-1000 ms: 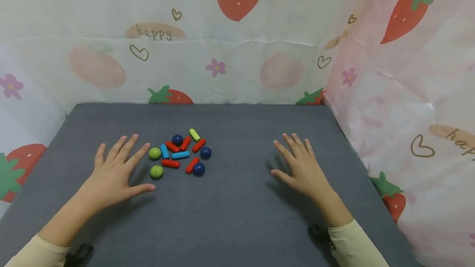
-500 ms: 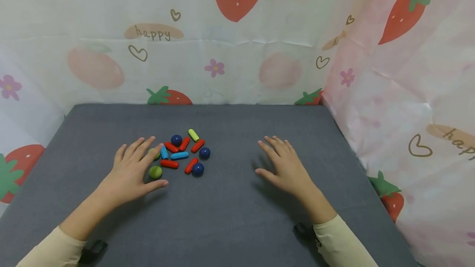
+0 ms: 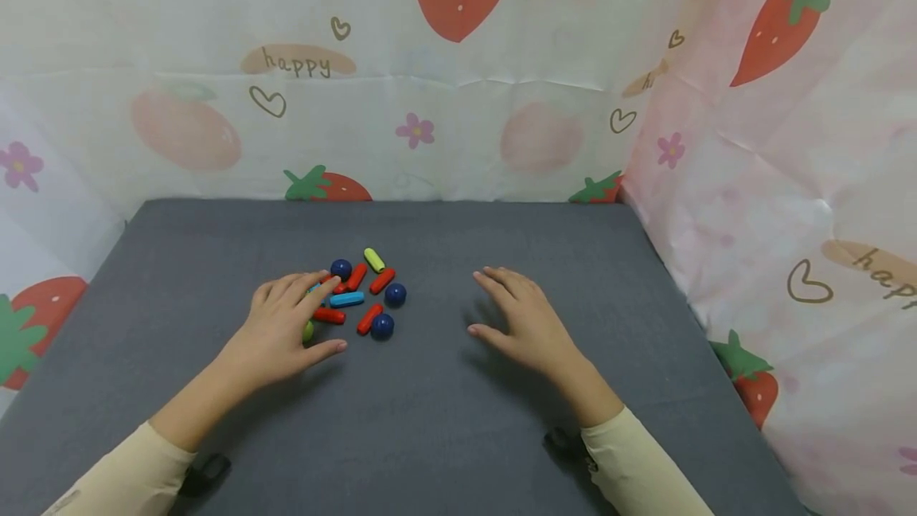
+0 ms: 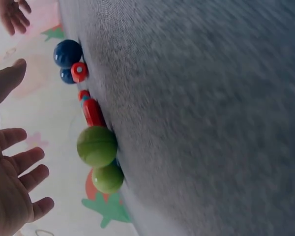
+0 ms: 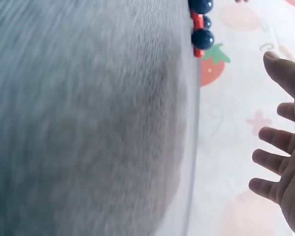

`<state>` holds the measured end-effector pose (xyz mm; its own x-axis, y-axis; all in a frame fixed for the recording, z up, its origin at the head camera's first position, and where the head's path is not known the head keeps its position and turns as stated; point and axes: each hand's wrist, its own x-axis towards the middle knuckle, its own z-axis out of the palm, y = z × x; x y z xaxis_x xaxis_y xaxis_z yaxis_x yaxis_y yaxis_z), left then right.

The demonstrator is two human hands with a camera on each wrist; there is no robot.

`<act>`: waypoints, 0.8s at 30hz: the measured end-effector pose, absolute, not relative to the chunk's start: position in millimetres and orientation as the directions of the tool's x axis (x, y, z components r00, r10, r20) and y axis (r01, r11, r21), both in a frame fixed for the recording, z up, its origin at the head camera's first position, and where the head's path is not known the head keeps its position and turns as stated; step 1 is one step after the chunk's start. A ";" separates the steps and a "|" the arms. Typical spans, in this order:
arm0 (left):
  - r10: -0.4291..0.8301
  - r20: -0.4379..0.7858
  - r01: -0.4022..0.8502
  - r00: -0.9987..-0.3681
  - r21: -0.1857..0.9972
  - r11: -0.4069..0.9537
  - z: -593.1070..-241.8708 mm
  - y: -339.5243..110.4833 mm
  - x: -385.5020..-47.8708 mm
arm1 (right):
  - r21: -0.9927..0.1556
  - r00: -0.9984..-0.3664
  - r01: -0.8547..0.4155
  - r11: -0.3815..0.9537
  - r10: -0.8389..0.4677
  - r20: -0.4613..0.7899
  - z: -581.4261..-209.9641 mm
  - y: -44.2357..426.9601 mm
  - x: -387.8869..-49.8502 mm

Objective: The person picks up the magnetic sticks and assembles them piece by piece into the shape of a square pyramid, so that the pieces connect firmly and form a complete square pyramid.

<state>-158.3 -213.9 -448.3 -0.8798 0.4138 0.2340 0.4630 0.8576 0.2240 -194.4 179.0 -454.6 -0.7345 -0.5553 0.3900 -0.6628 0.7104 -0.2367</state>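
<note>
Over the left part of a bead group hovers my left hand [image 3: 282, 330], fingers spread and holding nothing. It hides part of the group from the head camera. In the left wrist view two green round beads [image 4: 97, 146] lie nearest that hand, beyond them red tube beads [image 4: 93, 112] and dark blue round beads [image 4: 67, 53]. The head view shows a blue tube bead [image 3: 347, 299] among several red ones and a yellow-green tube bead [image 3: 374, 259] at the back. My right hand [image 3: 526, 325] hangs above the cloth to the right of the beads, fingers apart, touching nothing.
A grey cloth [image 3: 444, 420] covers the table. Behind it and along the right side hang pale curtains [image 3: 458, 126] printed with strawberries, hearts and flowers. A dark strap piece [image 3: 205, 474] shows below the left sleeve, and another dark piece [image 3: 564, 444] by the right sleeve.
Both hands have moved inward. My left hand has shifted right until it covers the green beads' side of the group; my right hand has come left towards the beads. The beads look unmoved.
</note>
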 end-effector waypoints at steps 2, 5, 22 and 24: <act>0.411 0.234 0.461 -0.881 0.230 0.857 -448.4 -209.6 -159.4 | -0.248 -0.735 -0.664 0.705 -0.557 0.387 -454.8 174.4 -194.1; 0.408 0.226 0.456 -0.885 0.235 0.858 -448.3 -204.0 -160.8 | -0.259 -0.739 -0.664 0.702 -0.559 0.377 -455.6 167.8 -193.7; 0.384 0.211 0.428 -0.899 0.233 0.873 -456.6 -185.7 -173.8 | -0.373 -0.787 -0.617 0.693 -0.550 0.280 -462.7 127.6 -192.9; 0.380 0.208 0.423 -0.901 0.231 0.876 -457.0 -183.8 -175.0 | -0.377 -0.793 -0.609 0.698 -0.551 0.261 -463.4 122.7 -193.3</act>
